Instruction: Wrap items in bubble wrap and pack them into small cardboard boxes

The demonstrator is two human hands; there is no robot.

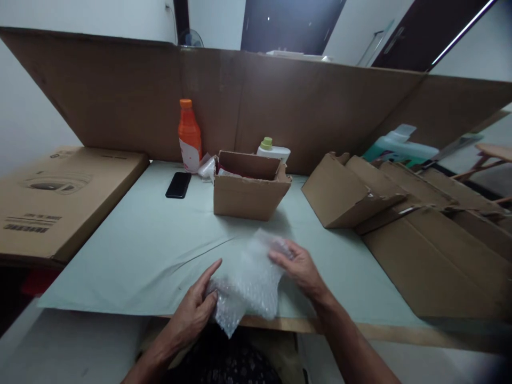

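A crumpled sheet of clear bubble wrap [260,282] is spread between my hands at the table's front edge, one corner hanging over it. My right hand [300,266] pinches its upper right part between thumb and fingers; that part is slightly blurred. At the lower left, my left hand [194,309] grips the wrap's edge with the thumb, while its index finger points outward. Beyond my hands stands an open cardboard box [248,197], with something red and white partly visible inside. Whether anything lies within the wrap I cannot tell.
An orange bottle [190,138], a black phone [178,185] and a white bottle with a green cap [272,149] are at the back. Several cardboard boxes [436,250] crowd the right side. A large flat carton [68,197] lies left. A cardboard partition [280,101] closes the far side.
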